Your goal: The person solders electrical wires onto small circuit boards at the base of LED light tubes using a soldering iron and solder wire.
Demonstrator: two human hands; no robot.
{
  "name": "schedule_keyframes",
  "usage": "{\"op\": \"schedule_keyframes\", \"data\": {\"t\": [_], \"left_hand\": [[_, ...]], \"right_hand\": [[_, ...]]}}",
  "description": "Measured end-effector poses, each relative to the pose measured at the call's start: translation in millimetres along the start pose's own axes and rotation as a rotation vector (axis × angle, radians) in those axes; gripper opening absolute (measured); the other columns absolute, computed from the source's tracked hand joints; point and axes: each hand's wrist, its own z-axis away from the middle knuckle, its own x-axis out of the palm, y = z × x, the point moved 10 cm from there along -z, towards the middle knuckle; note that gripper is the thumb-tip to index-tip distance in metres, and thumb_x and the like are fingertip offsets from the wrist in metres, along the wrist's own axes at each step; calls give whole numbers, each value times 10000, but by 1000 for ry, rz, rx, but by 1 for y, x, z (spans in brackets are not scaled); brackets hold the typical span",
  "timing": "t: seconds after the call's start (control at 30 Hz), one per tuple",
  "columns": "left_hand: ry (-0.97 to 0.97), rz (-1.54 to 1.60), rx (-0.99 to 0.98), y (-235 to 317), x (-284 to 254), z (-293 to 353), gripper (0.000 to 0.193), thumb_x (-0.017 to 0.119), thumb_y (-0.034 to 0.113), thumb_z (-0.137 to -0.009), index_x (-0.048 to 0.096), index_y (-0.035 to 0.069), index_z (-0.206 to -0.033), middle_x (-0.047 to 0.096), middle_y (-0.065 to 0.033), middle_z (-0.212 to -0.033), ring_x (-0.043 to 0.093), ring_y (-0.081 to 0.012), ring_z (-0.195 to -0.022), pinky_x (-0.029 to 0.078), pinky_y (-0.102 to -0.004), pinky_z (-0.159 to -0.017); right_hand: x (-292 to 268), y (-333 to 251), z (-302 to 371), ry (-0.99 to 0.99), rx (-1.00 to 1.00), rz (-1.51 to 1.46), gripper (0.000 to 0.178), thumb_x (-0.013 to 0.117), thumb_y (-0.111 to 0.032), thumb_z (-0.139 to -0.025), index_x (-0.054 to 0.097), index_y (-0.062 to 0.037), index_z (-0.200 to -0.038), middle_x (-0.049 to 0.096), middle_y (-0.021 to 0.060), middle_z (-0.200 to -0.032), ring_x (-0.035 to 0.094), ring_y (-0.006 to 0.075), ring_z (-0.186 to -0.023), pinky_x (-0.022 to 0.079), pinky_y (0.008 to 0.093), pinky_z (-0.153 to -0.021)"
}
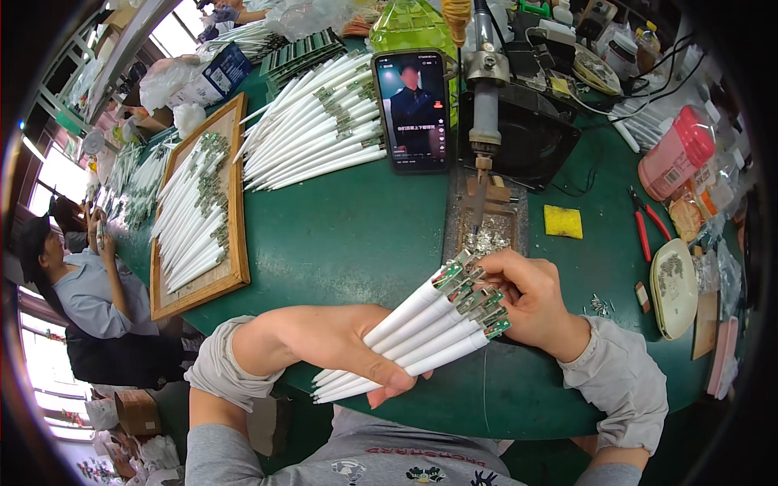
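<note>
My left hand [344, 340] is wrapped around a bundle of white stylus-like tubes [429, 334], thumb across the top. Small green circuit boards [496, 326] with metal parts stick out of the bundle's upper right ends. Close against those boards, my right hand [531, 296] has its fingers curled in a pinch; what lies between the fingertips is hidden. Just beyond the bundle, a mounted soldering iron [484, 121] points down at a small tray [513, 229] holding shiny metal bits.
A wooden-framed tray [237, 271] of similar tubes stands left, with another tube pile [324, 130] behind it. A phone [412, 113] leans upright at the back. Rightward are a yellow sponge [563, 221], red-handled pliers [644, 231] and a pale dish [674, 304]. A person [97, 283] sits far left.
</note>
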Motion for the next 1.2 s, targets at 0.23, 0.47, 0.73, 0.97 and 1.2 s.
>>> {"op": "schedule_keyframes", "data": {"t": [0.23, 0.47, 0.73, 0.97, 1.2], "left_hand": [[-49, 68, 14, 0, 4, 1, 373, 658, 242, -879, 528, -44, -1080, 598, -54, -748, 588, -113, -653, 445, -231, -611], [-86, 70, 36, 2, 10, 3, 352, 650, 229, -885, 527, -43, -1072, 596, -59, -751, 584, -116, -649, 444, -240, -599], [328, -449, 105, 34, -20, 18, 323, 702, 116, -808, 522, -36, -1028, 601, -107, -795, 603, -194, -652, 478, -291, -593], [1103, -1828, 684, 90, 9, 61, 378, 618, 87, -622, 577, 11, -989, 591, -100, -852, 579, -214, -685, 468, -307, -590], [1118, -1990, 737, 88, 20, 59, 357, 640, 96, -623, 581, 16, -966, 591, -89, -834, 572, -191, -686, 461, -292, -595]], "right_hand": [[3, -5, -1, -22, -86, 39, 107, 674, -25, -763, 605, -30, -844, 485, 32, -553, 458, 119, -439, 359, 259, -421], [0, -14, -1, -86, -74, 40, 110, 651, -2, -730, 585, -38, -810, 476, 18, -546, 471, 118, -438, 366, 257, -420], [0, -10, -2, -80, -29, 9, 133, 647, -3, -700, 549, -57, -771, 475, 17, -522, 477, 151, -421, 379, 276, -416], [3, -9, -5, -94, 0, -2, 146, 649, 1, -687, 544, -64, -765, 465, 18, -520, 468, 156, -419, 372, 281, -414], [1, -12, 0, -109, -54, 27, 138, 648, -4, -684, 546, -61, -759, 454, 11, -524, 465, 155, -422, 373, 284, -419]]}}
